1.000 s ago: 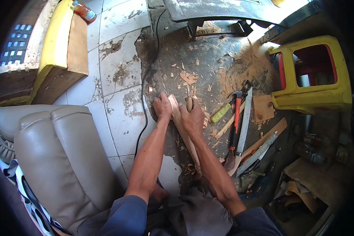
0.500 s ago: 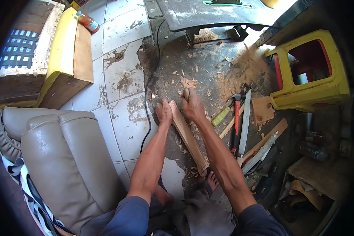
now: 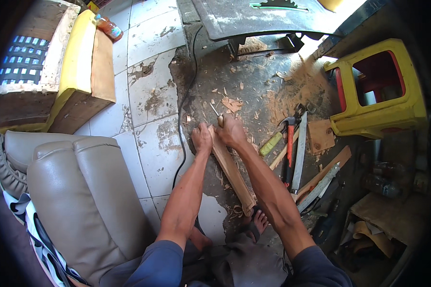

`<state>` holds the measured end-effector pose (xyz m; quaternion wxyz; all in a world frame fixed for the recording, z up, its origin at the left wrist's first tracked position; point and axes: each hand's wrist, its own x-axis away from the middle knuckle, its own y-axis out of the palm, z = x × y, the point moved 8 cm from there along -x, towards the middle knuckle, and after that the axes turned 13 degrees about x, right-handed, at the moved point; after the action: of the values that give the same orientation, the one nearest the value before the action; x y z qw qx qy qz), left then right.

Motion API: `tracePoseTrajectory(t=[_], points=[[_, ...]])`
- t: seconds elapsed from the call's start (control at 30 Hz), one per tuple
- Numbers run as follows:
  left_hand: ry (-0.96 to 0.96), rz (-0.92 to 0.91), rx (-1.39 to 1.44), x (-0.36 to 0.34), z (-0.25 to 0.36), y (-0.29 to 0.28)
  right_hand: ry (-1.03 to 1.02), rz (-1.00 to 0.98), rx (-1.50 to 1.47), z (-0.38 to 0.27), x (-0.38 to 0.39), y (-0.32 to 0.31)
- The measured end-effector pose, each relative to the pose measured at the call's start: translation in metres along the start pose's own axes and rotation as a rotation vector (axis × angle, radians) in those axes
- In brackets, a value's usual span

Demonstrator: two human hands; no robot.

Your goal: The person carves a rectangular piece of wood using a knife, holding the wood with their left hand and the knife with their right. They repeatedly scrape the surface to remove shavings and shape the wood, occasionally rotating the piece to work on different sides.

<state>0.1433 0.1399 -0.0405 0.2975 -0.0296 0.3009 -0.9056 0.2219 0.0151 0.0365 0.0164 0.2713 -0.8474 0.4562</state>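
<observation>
My left hand is closed around the upper end of a long narrow wooden piece, which slants down toward my right foot. Just right of it, my right hand is closed on the wooden handle of a thin metal-bladed tool, its blade angled up and leftward. Wood shavings lie on the dark floor beyond. To the right lie a hammer with red on its handle, a green-handled tool, a long flat blade and several wood strips.
A grey padded seat is at left, below a yellow-and-wood box with a bottle. A black cord crosses the floor. A dark low table stands ahead; a yellow cab-shaped body sits right.
My right hand rose and moved back down beside the wood's end, its tool now tilted leftward rather than upright. My left hand stayed on the wood while the whole scene shifted a little down in view.
</observation>
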Motion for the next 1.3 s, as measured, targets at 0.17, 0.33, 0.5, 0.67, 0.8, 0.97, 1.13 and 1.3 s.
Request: tracePoseTrajectory(t=[0.17,0.33,0.5,0.67,0.8,0.97,1.13,1.3], points=[[-0.178,0.022,-0.009,0.000,-0.023,-0.008,0.145,0.012,-0.275,0.011,0.001,-0.006],[-0.167,-0.028,0.113,0.001,0.034,-0.003,0.059,0.087,-0.053,0.030,0.015,-0.009],[-0.340,0.058,0.259,-0.001,-0.006,-0.015,0.043,0.011,-0.074,0.012,0.014,0.017],[-0.028,-0.054,-0.046,-0.001,0.015,-0.003,0.070,0.071,-0.012,0.013,0.012,0.009],[-0.221,-0.030,0.125,-0.001,-0.003,-0.002,0.030,0.023,-0.047,0.017,0.021,0.006],[-0.261,0.000,0.081,0.003,0.001,-0.009,0.110,-0.117,-0.118,0.039,0.073,0.010],[-0.362,0.029,0.234,0.001,-0.003,-0.011,0.126,-0.093,-0.015,0.062,0.145,0.004],[-0.797,-0.043,0.930,0.011,-0.040,0.002,0.167,-0.038,-0.049,0.080,0.233,-0.010]])
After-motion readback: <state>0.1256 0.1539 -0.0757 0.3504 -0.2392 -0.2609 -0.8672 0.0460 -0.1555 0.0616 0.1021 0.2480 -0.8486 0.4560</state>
